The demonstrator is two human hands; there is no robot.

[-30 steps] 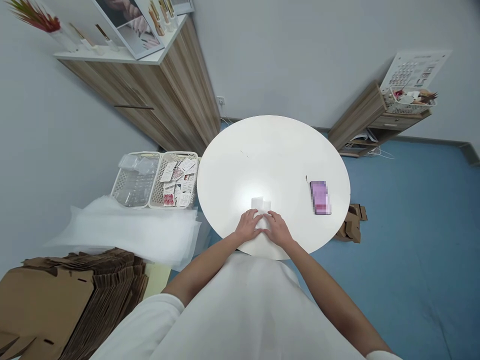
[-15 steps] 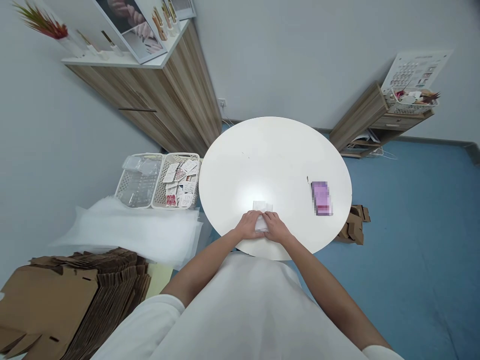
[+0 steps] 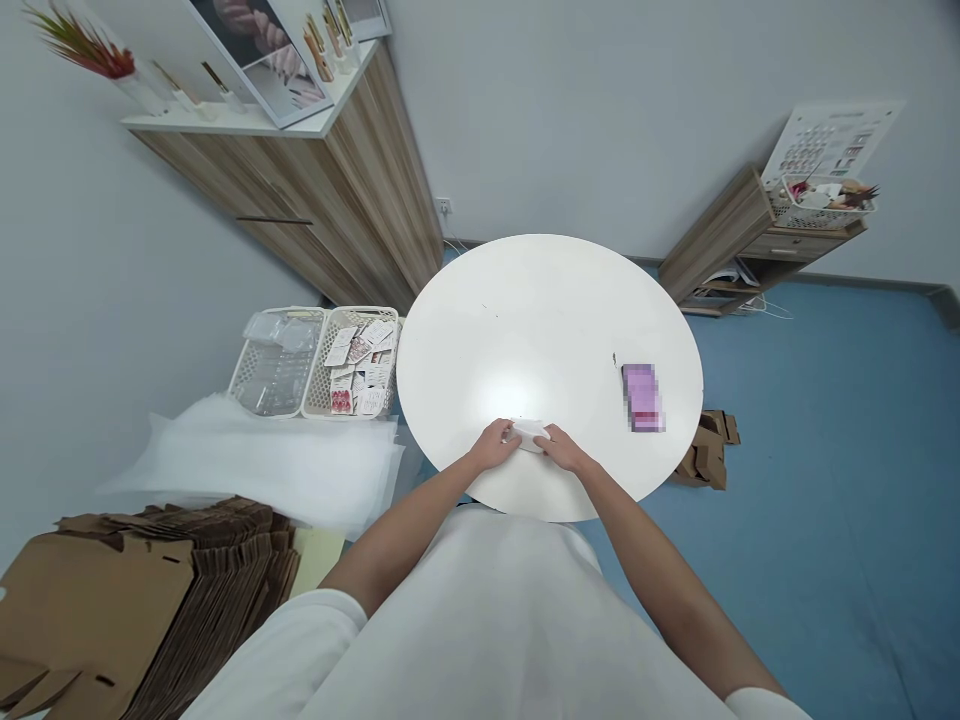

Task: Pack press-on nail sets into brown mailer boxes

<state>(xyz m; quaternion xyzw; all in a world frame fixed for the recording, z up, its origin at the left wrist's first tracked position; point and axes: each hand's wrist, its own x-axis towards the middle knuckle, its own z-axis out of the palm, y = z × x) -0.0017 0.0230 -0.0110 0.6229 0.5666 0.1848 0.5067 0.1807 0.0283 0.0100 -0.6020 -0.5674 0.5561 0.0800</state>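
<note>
Between my two hands is a small white wrapped packet [image 3: 529,434], held just over the near part of the round white table [image 3: 555,300]. My left hand [image 3: 495,444] grips its left end, fingers curled around the edge. On the other end, my right hand [image 3: 561,447] is closed with thumb and fingers pinching the packet. What the packet is made of, or what lies inside it, I cannot make out.
A blurred purple phone-like object [image 3: 643,397] lies on the table's right. Baskets of cards [image 3: 361,362] and clear plastic pieces [image 3: 277,365], white foam sheets [image 3: 277,450] and flattened cardboard boxes [image 3: 97,600] are at left. Folded cardboard [image 3: 705,450] lies on the floor.
The packet lay flat on the table under both hands. Now it is lifted and tilted, the hands slightly farther apart and gripping its two ends.
</note>
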